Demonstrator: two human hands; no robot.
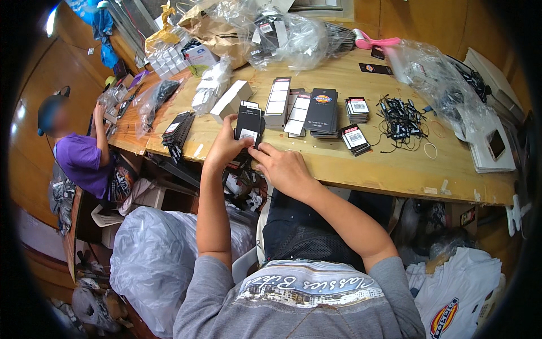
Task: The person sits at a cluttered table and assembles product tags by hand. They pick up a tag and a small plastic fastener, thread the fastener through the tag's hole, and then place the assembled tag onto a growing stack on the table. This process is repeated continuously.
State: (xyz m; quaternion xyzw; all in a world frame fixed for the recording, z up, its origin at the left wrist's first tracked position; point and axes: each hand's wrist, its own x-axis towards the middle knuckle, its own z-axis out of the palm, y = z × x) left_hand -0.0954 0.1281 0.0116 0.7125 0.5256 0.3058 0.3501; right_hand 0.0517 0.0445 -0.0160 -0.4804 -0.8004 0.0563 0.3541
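Observation:
Near the table's front edge, left of the middle, a stack of black hang tags with a white label low on the top one stands in my left hand. The thumb and fingers of that hand are closed around its left side. My right hand reaches in from the right, its fingertips pinched together at the stack's lower end by the label. What those fingertips hold is too small to make out. Just beyond are white label stacks and a pile of black hang tags.
Right of these lie small labelled tag stacks, a heap of black strings and a phone. Plastic bags crowd the back. A person in a purple shirt sits at the left. A large white bag stands beside me.

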